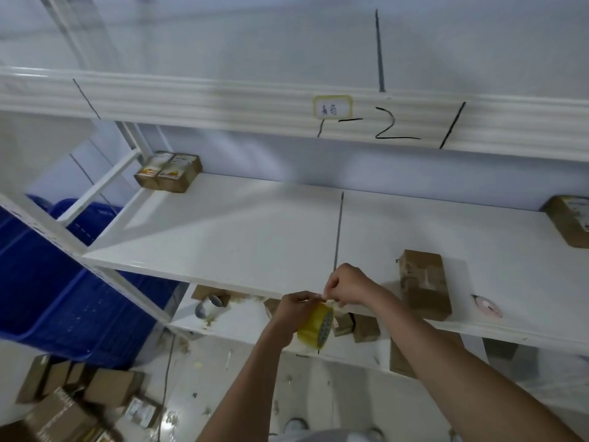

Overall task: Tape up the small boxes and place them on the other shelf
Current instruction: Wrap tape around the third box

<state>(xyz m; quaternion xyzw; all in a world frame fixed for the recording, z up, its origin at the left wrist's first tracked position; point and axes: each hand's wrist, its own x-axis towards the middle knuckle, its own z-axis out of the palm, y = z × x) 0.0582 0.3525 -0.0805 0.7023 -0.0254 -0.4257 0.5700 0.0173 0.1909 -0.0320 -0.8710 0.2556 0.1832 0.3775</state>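
My left hand [294, 309] grips a yellow tape roll [315, 327] just in front of the white shelf's [242, 237] front edge. My right hand [347, 285] pinches the tape's loose end at the top of the roll. A small brown cardboard box [425, 283] lies on the shelf just right of my hands, with tape patches on its top. Two more small boxes [169, 172] sit together at the shelf's far left corner. Another box [570, 220] is at the far right edge.
A flat pink and grey disc [487, 306] lies on the shelf right of the near box. Below, a lower shelf [251, 320] holds small boxes and a clear tape roll [208, 307]. Blue plastic crates [60, 282] stand at left; more cardboard boxes [79, 400] litter the floor.
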